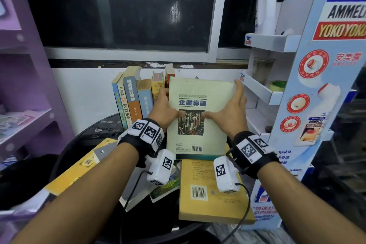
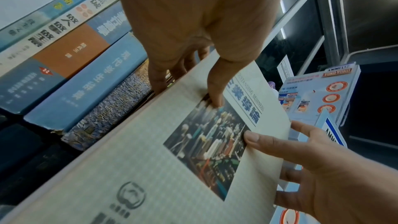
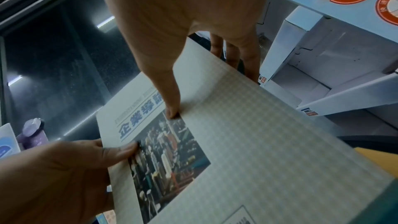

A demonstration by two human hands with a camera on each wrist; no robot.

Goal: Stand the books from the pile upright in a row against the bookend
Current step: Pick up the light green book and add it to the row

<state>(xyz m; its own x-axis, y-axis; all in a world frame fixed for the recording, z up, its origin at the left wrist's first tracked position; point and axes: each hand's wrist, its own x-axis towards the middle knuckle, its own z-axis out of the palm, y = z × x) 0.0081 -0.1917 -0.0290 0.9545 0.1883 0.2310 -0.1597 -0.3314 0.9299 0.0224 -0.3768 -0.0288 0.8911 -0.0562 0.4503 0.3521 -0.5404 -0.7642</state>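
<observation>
A pale green book [image 1: 198, 125] with a city photo on its cover stands upright, cover facing me, above the pile. My left hand [image 1: 168, 107] grips its left edge, thumb on the cover [image 2: 215, 94] and fingers behind. My right hand [image 1: 229, 109] grips the right edge the same way, thumb [image 3: 172, 108] pressed on the photo's top. Just left of the book stands a row of upright books [image 1: 134, 101], spines out, against the white wall. The bookend is hidden. A thick yellow book [image 1: 210, 190] lies flat below, with other pile books [image 1: 79, 168] to its left.
The books lie on a round black table [image 1: 89, 140]. A white cardboard display shelf [image 1: 263, 89] stands close on the right, near my right fingers. A purple shelf unit [image 1: 25, 85] fills the left. A dark window runs behind the row.
</observation>
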